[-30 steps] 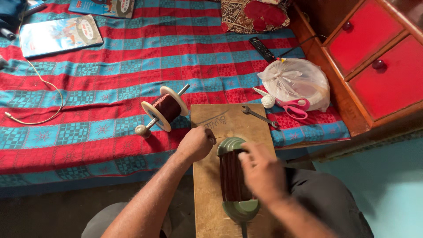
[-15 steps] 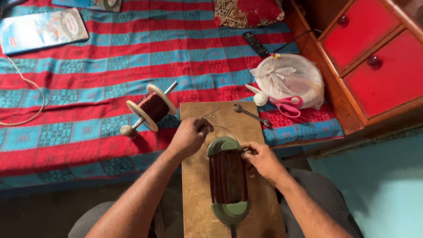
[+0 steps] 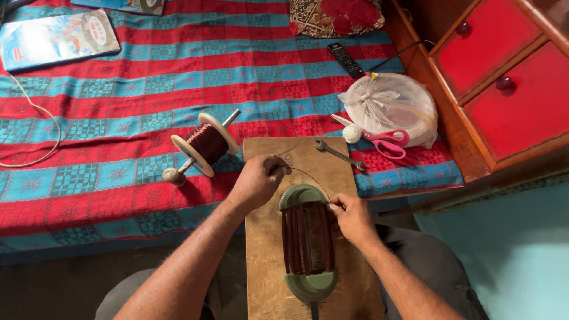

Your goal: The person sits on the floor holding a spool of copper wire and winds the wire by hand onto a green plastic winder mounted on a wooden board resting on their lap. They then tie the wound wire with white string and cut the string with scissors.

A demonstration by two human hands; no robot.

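Centrally, spool: green-ended spool wound with dark red thread point(image 3: 308, 243), lying on long wooden board point(image 3: 267, 278) across the lap.
Left hand point(image 3: 258, 181): fingers closed, pinching thin wire point(image 3: 311, 178).
Right hand point(image 3: 354, 218): fingers pinched at spool's upper rim.
Beside: cream-flanged reel of maroon thread point(image 3: 204, 145) on red-and-teal striped cloth point(image 3: 118, 118).
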